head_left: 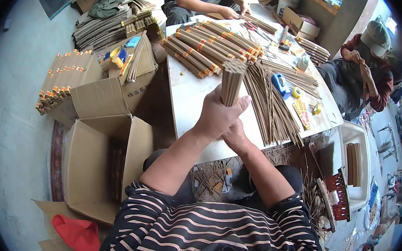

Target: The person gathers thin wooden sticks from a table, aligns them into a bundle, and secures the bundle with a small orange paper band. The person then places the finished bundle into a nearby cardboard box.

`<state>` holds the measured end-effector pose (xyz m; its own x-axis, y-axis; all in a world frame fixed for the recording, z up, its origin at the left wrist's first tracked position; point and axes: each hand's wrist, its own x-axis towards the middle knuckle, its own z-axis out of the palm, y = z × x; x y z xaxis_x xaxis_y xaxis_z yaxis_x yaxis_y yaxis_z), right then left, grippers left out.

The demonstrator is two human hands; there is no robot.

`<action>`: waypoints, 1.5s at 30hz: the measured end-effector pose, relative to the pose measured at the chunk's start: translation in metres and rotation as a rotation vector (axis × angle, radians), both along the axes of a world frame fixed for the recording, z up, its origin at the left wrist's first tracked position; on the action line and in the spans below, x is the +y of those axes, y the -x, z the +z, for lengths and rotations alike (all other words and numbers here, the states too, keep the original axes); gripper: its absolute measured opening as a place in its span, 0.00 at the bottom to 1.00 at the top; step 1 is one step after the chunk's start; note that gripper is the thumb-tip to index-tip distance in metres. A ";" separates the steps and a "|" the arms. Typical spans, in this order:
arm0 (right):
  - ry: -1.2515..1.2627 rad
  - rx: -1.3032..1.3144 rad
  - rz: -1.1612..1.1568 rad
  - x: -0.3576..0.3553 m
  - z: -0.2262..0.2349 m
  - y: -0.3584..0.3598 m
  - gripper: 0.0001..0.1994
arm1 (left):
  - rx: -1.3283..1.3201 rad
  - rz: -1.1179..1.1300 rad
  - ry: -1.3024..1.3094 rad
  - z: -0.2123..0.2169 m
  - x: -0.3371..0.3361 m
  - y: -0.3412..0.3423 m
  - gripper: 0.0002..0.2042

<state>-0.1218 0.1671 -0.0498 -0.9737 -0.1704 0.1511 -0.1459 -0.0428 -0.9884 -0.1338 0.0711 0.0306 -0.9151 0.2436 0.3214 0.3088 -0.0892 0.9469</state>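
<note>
The worker's left hand (212,114) is wrapped round a bundle (231,86) of thin brown sticks. The right hand (237,134) is pressed against it from below; its fingers are partly hidden, and one cannot tell how far they close. The bundle stands nearly upright, cut ends uppermost, over the part of the table (179,95) toward the near edge; its lower end is concealed by the hands.

Just right of the hands, loose sticks (270,110) fan across the table to its near edge. Beyond the bundle, banded rolls (203,47) lie heaped from the left edge toward the middle. Toward the right edge are a blue dispenser (281,86), a yellow tape roll (297,93) and, nearer the near right corner, printed strips (301,113). Scissors (250,26) lie near the far edge, where a co-worker (193,0) handles further sticks.

Outside the right edge, a person in a cap (376,38) holds both hands close together. A white bin (362,193) stands off the near right corner. Left of the table, an open carton (95,164) stands beside the worker, with a red cloth (75,235) at its near end.
</note>
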 end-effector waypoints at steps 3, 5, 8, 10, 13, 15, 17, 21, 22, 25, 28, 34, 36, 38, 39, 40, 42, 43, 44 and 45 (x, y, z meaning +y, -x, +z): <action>-0.040 0.201 -0.023 -0.001 0.014 -0.008 0.13 | 0.085 0.001 0.002 0.007 0.003 -0.006 0.12; -0.011 -0.048 0.054 0.005 0.002 0.001 0.17 | -0.030 0.006 0.009 -0.004 0.005 0.004 0.12; -0.004 0.090 -0.004 -0.001 0.002 -0.003 0.19 | 0.075 0.076 -0.137 -0.001 0.008 -0.006 0.12; 0.043 0.358 -0.086 -0.010 0.006 -0.003 0.18 | 0.141 0.097 -0.080 -0.004 0.002 -0.006 0.11; -0.006 -0.077 0.040 0.005 -0.012 0.008 0.13 | 0.026 0.043 -0.121 -0.016 0.007 0.013 0.11; -0.066 0.029 -0.031 -0.005 -0.004 0.003 0.12 | 0.008 0.081 -0.190 -0.008 0.006 0.013 0.11; -0.257 0.153 -0.118 -0.007 0.011 -0.005 0.11 | -0.005 0.115 -0.224 0.000 0.002 0.012 0.10; -0.184 0.096 -0.158 -0.015 0.011 -0.029 0.10 | -0.262 -0.032 -0.431 0.019 -0.007 0.001 0.11; -0.091 -0.054 -0.059 -0.011 0.013 -0.036 0.10 | -0.320 -0.059 -0.411 0.020 -0.007 0.001 0.11; 0.295 -0.430 0.306 -0.007 0.043 -0.066 0.07 | -0.514 -0.301 -0.482 0.021 -0.027 0.007 0.12; 0.623 -0.687 0.557 -0.001 0.048 -0.086 0.06 | -0.573 -0.498 -0.681 0.020 -0.040 0.021 0.16; 0.563 -0.653 0.481 0.001 0.040 -0.090 0.06 | -0.546 -0.173 -0.532 0.031 -0.026 0.006 0.15; 0.339 -0.527 0.367 0.000 0.040 -0.085 0.07 | -0.479 -0.080 -0.485 0.038 -0.023 0.004 0.14; 0.044 -0.338 0.209 -0.001 0.039 -0.079 0.09 | -0.379 -0.019 -0.464 0.047 -0.020 0.000 0.13; -0.039 -0.310 0.122 -0.002 0.038 -0.075 0.11 | -0.329 0.009 -0.453 0.052 -0.018 -0.002 0.13; -0.081 -0.218 0.051 -0.004 0.033 -0.070 0.11 | -0.233 0.011 -0.446 0.058 -0.016 -0.007 0.13; -0.164 -0.029 -0.098 -0.009 0.030 -0.056 0.11 | -0.038 0.006 -0.432 0.071 -0.009 -0.019 0.13; -0.196 -0.003 -0.135 -0.009 0.036 -0.053 0.10 | 0.046 0.010 -0.404 0.075 -0.008 -0.023 0.14; -0.166 0.076 -0.154 -0.010 0.033 -0.044 0.10 | 0.120 0.057 -0.371 0.076 -0.006 -0.028 0.13; -0.139 0.154 -0.180 -0.009 0.021 -0.032 0.09 | 0.183 0.085 -0.300 0.073 -0.002 -0.029 0.12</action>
